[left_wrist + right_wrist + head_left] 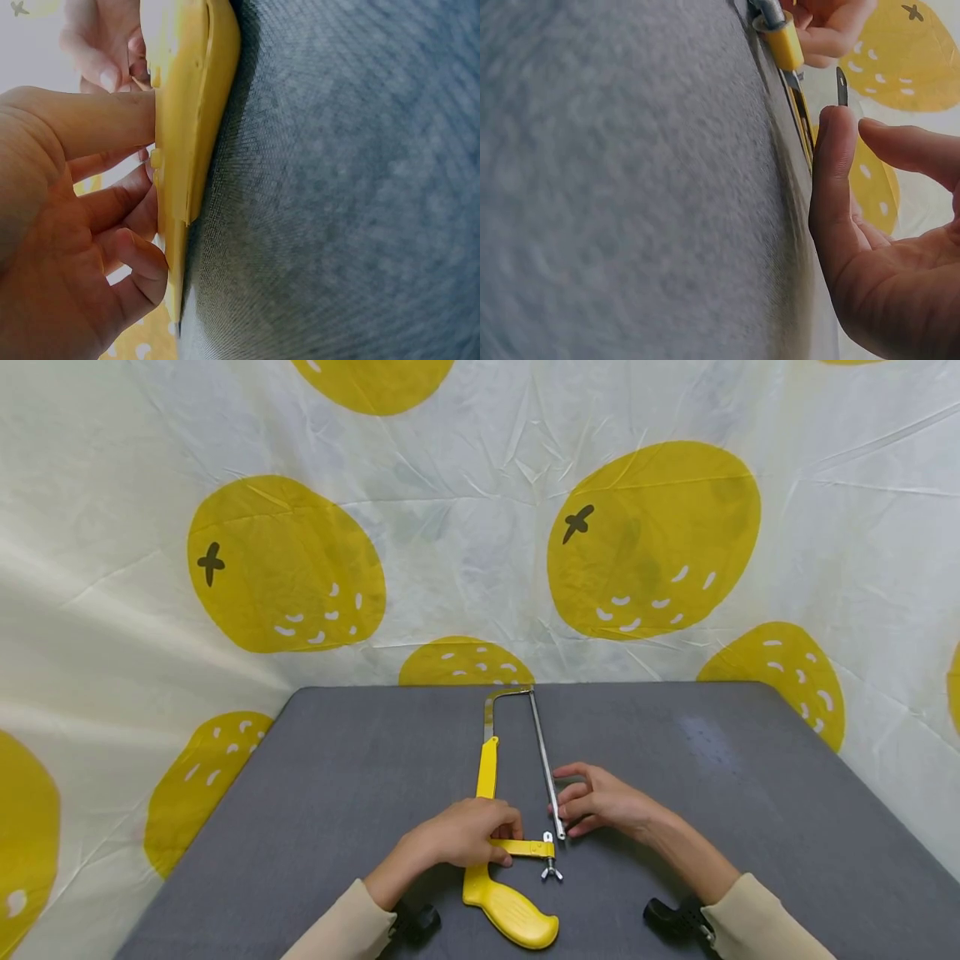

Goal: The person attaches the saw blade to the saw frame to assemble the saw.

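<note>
A yellow hacksaw [487, 768] lies on the grey table, its handle [521, 917] toward me. My left hand [472, 828] grips the yellow frame just ahead of the handle; in the left wrist view its thumb and curled fingers touch the frame's side [176, 150]. The silver saw blade [542, 735] meets the frame's far tip, while its near end lies beside the metal blade holder [548, 837], apart from it. My right hand [611, 797] holds the blade near that loose end, fingertips around it. The blade's holed tip [842, 86] pokes out past a fingertip.
A wing nut [552, 874] sits at the near end of the blade holder. The grey table [360, 760] ends at a cloth backdrop [465, 543] with yellow fruit prints. Black wrist cameras [667, 917] hang under both sleeves.
</note>
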Motion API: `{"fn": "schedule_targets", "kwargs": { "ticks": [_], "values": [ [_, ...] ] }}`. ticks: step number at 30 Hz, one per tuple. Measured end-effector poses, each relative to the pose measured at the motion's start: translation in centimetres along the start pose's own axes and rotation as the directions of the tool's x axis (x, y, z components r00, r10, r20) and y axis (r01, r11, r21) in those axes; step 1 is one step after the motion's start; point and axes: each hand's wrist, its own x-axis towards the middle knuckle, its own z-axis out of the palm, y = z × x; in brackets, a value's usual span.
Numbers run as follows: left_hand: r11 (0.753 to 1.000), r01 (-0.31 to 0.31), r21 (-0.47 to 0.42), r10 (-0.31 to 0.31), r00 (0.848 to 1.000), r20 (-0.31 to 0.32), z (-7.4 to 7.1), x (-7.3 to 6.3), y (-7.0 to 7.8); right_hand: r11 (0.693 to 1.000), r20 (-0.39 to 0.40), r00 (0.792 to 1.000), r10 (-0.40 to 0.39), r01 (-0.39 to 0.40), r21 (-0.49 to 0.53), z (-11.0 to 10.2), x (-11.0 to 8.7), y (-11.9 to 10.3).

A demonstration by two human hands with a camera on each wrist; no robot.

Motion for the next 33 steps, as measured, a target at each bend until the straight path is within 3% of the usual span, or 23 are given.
{"fn": "schedule_targets", "kwargs": {
  "ticks": [13, 33],
  "values": [
    [1.000, -0.019, 0.012, 0.019, 1.000, -0.010, 0.2, 0.0, -0.3, 0.999, -0.017, 0.999, -0.040, 0.041, 0.034, 1.3, 0.5, 0.6],
    [1.000, -0.029, 0.011, 0.029, 0.999, -0.013, 0.4, 0.2, -0.3, 0.998, -0.077, 0.995, -0.059, 0.058, -0.020, 1.6, 0.6, 1.1]
  ]
}}
